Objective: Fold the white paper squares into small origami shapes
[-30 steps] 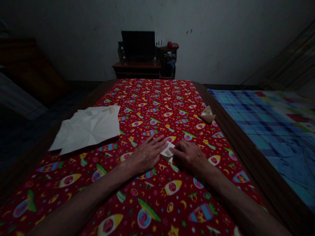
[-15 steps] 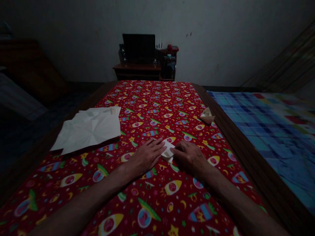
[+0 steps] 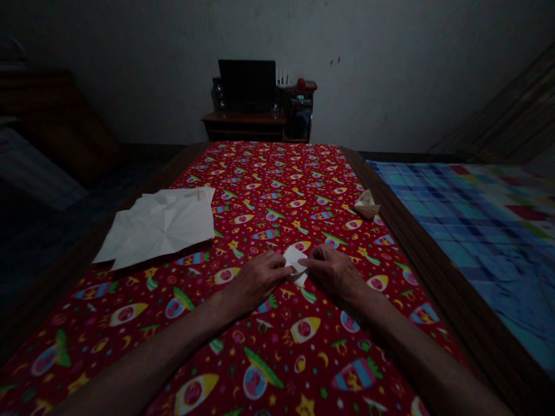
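Observation:
A small folded piece of white paper (image 3: 295, 258) lies on the red patterned cloth (image 3: 277, 190), between my two hands. My left hand (image 3: 262, 277) has its fingers curled, with thumb and fingertips on the paper's left edge. From the other side, my right hand (image 3: 333, 268) pinches the right edge, its thumb reaching over the paper. Its outer corners are partly hidden by my fingers. To the left rests a stack of creased white paper sheets (image 3: 165, 222). A folded paper shape (image 3: 366, 204) stands near the right edge of the cloth.
The cloth covers a long table with dark wooden edges (image 3: 377, 179). Beyond its far end stands a desk with a monitor (image 3: 247, 85), speakers and a red telephone (image 3: 307, 84). On the right is a blue checked sheet (image 3: 437, 231). The room is dim.
My left hand's fingers have drawn in from lying flat over the paper to a curled grip at its edge. My right thumb has stayed by the right side.

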The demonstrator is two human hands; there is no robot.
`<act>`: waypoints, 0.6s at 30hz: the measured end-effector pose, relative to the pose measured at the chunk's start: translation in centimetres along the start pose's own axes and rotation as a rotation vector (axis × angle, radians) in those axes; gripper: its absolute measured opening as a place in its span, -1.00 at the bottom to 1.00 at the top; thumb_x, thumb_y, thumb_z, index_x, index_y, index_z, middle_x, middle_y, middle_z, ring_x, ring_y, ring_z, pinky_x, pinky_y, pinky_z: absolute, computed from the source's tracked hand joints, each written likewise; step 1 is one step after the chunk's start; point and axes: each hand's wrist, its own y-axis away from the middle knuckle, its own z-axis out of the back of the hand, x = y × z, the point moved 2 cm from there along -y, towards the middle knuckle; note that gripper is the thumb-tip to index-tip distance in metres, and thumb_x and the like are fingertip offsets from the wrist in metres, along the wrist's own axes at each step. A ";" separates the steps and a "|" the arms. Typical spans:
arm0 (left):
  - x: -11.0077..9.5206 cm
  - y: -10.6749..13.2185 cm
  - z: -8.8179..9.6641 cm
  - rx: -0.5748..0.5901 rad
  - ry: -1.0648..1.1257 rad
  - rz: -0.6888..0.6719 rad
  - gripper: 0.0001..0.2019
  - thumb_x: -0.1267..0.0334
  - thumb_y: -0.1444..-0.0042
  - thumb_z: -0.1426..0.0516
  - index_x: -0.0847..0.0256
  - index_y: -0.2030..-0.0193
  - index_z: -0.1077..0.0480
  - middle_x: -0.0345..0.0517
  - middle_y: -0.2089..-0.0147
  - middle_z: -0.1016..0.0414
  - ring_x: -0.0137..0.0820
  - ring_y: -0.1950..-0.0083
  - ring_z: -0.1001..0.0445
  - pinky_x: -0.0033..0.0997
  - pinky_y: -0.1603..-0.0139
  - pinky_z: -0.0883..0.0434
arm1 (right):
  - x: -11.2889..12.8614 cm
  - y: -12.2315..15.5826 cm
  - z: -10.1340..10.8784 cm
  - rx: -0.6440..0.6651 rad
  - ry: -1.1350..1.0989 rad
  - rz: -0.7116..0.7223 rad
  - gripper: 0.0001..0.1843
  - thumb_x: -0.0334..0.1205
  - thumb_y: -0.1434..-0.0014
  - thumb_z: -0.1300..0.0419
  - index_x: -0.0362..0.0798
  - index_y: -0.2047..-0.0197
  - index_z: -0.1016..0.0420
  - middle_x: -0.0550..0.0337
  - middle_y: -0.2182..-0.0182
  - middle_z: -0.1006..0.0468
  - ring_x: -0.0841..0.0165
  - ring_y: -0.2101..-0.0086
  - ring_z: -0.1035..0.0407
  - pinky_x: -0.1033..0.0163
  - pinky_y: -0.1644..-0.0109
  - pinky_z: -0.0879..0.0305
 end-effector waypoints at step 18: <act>0.0 -0.1 -0.4 0.093 -0.031 0.015 -0.80 0.32 -0.26 0.04 0.14 0.10 -0.38 -0.10 0.20 -0.31 -0.36 0.20 -0.31 -0.39 0.20 -0.28 | 0.4 0.0 0.1 -0.028 -0.032 0.066 -0.80 -0.32 -0.20 -0.09 -0.02 0.12 -0.47 0.13 0.38 -0.40 0.40 0.38 -0.21 0.31 0.34 -0.14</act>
